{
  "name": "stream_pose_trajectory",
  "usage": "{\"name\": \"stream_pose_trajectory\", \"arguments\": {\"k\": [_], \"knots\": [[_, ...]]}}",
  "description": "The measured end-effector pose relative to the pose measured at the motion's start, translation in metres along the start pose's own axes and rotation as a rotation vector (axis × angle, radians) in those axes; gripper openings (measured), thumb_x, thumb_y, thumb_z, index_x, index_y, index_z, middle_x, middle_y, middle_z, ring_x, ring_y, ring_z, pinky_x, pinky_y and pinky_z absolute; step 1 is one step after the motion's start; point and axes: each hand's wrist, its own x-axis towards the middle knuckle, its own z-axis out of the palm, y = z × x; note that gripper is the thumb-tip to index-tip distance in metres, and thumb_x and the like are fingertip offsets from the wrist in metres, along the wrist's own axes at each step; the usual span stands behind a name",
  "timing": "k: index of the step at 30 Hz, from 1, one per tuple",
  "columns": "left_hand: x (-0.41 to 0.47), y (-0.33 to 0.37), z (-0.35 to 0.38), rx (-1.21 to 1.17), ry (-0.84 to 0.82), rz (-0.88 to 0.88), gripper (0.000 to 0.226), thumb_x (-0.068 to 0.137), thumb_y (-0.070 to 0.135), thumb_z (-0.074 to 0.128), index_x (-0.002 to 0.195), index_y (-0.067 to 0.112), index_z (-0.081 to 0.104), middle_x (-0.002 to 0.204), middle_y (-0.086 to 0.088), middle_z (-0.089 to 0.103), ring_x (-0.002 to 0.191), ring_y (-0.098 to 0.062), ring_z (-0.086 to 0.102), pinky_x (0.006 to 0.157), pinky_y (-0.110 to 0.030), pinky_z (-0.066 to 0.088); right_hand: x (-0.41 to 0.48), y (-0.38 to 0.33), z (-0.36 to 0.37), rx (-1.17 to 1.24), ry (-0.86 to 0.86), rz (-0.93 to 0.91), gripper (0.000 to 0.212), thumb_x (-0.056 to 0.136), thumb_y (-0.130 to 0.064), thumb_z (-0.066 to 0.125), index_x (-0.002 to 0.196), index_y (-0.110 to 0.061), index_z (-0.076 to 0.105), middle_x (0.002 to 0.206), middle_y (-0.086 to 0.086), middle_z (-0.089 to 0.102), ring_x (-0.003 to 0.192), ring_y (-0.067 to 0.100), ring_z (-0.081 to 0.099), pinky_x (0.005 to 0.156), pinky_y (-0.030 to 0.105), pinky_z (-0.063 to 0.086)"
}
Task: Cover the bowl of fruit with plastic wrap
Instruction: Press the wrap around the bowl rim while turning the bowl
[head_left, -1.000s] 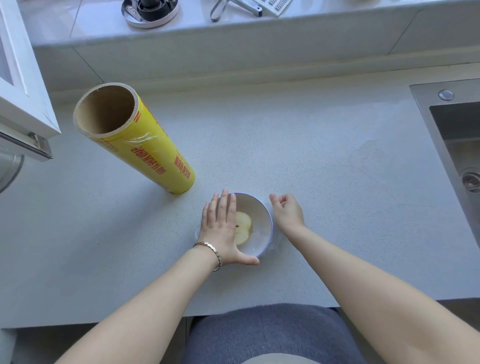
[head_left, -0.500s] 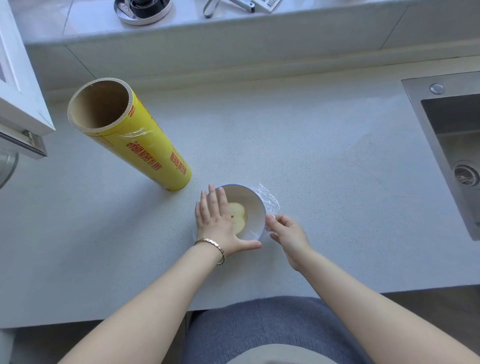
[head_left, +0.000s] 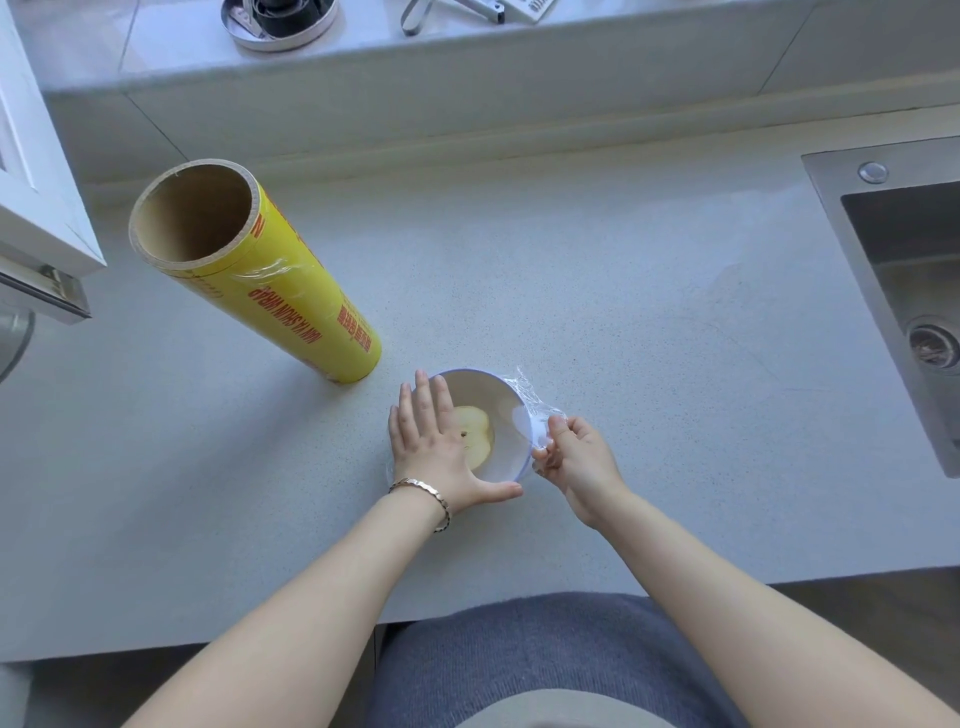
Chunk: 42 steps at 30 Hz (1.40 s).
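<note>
A small white bowl (head_left: 506, 415) stands on the pale counter near its front edge, with a cut apple half (head_left: 475, 434) inside. Clear plastic wrap (head_left: 535, 397) lies over the bowl and bunches in wrinkles at its right rim. My left hand (head_left: 436, 447) lies flat, fingers straight, pressing on the left part of the bowl's top. My right hand (head_left: 576, 460) is at the bowl's right side, its fingers pinching the loose wrap there. A tall yellow roll of plastic wrap (head_left: 275, 291) stands upright to the left behind the bowl.
A steel sink (head_left: 904, 291) is sunk into the counter at the right. A raised ledge at the back carries a round metal dish (head_left: 280, 23) and a metal utensil (head_left: 457, 10). A white window frame (head_left: 36, 171) juts in at the left.
My right hand moved from the bowl's far right rim down to its near right side and took hold of the wrap there. My left hand stayed flat on the bowl.
</note>
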Motion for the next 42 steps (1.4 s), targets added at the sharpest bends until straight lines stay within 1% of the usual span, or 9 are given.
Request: {"name": "stream_pose_trajectory", "arguments": {"k": [14,22,25,26,28,32,35,40,42], "knots": [[-0.001,0.003,0.001,0.023,-0.006,0.006,0.148,0.048,0.077,0.065,0.139,0.005,-0.027,0.152,-0.013,-0.026,0.141,-0.031,-0.023,0.114,-0.043,-0.013,0.019,0.001,0.01,-0.113,0.092,-0.016,0.025,0.098,-0.014,0.031,0.073,-0.015,0.031,0.059,0.001,0.027,0.031,0.003,0.024,0.04,0.018,0.024],[-0.003,0.006,0.0,-0.002,-0.016,-0.012,0.147,0.049,0.076,0.065,0.139,0.006,-0.028,0.152,-0.013,-0.027,0.141,-0.031,-0.024,0.115,-0.044,-0.012,0.03,0.006,0.017,-0.543,0.228,-0.184,0.017,0.095,-0.021,0.038,0.081,-0.01,0.039,0.063,-0.002,0.041,0.067,0.022,0.042,0.057,0.028,0.032],[-0.003,0.006,0.0,0.006,-0.009,-0.023,0.146,0.049,0.078,0.063,0.139,0.005,-0.027,0.152,-0.013,-0.026,0.141,-0.032,-0.024,0.116,-0.044,-0.011,0.027,0.001,0.013,-0.617,0.187,-0.064,0.032,0.093,-0.03,0.043,0.067,-0.012,0.046,0.061,0.001,0.044,0.057,0.022,0.048,0.057,0.025,0.041],[-0.003,0.006,0.001,-0.003,-0.007,-0.033,0.146,0.049,0.079,0.062,0.139,0.005,-0.027,0.152,-0.013,-0.026,0.141,-0.032,-0.023,0.115,-0.044,-0.011,0.024,-0.002,0.009,-0.572,0.172,-0.005,0.037,0.094,-0.034,0.041,0.072,-0.007,0.055,0.06,0.003,0.045,0.055,0.026,0.053,0.06,0.022,0.049],[-0.003,0.007,0.003,-0.031,0.004,-0.059,0.146,0.049,0.08,0.061,0.139,0.006,-0.026,0.152,-0.013,-0.026,0.141,-0.031,-0.023,0.115,-0.043,-0.011,0.012,-0.004,0.003,-0.381,0.057,0.143,0.056,0.094,-0.045,0.035,0.091,0.004,0.062,0.064,0.008,0.051,0.071,0.04,0.063,0.077,0.034,0.056],[-0.003,0.007,0.005,-0.068,0.018,-0.073,0.148,0.047,0.081,0.061,0.14,0.005,-0.025,0.152,-0.014,-0.025,0.141,-0.031,-0.023,0.115,-0.044,-0.011,-0.003,0.011,-0.005,-0.24,-0.168,0.153,0.035,0.093,-0.04,0.041,0.072,-0.014,0.052,0.071,0.004,0.053,0.069,0.017,0.056,0.075,0.024,0.049],[-0.004,0.007,0.003,-0.069,-0.005,-0.065,0.148,0.047,0.081,0.06,0.139,0.005,-0.026,0.152,-0.014,-0.027,0.141,-0.032,-0.024,0.114,-0.044,-0.012,-0.002,0.022,-0.013,-0.141,-0.103,0.042,0.027,0.093,-0.024,0.048,0.07,-0.012,0.051,0.074,0.007,0.052,0.072,0.017,0.052,0.079,0.028,0.046],[-0.003,0.007,0.005,-0.053,-0.006,-0.062,0.146,0.049,0.078,0.062,0.14,0.005,-0.026,0.152,-0.014,-0.026,0.141,-0.032,-0.023,0.115,-0.044,-0.011,-0.001,0.029,-0.022,-0.127,0.033,0.074,0.021,0.092,-0.016,0.051,0.072,-0.01,0.05,0.068,0.006,0.052,0.054,0.01,0.056,0.053,0.016,0.051],[-0.003,0.006,0.004,-0.06,-0.004,-0.052,0.145,0.049,0.078,0.063,0.141,0.006,-0.024,0.153,-0.013,-0.023,0.142,-0.032,-0.02,0.115,-0.044,-0.008,-0.001,0.022,-0.016,-0.124,0.043,0.134,0.019,0.091,-0.018,0.053,0.076,-0.007,0.051,0.073,0.01,0.055,0.063,0.015,0.06,0.059,0.018,0.054]]}}
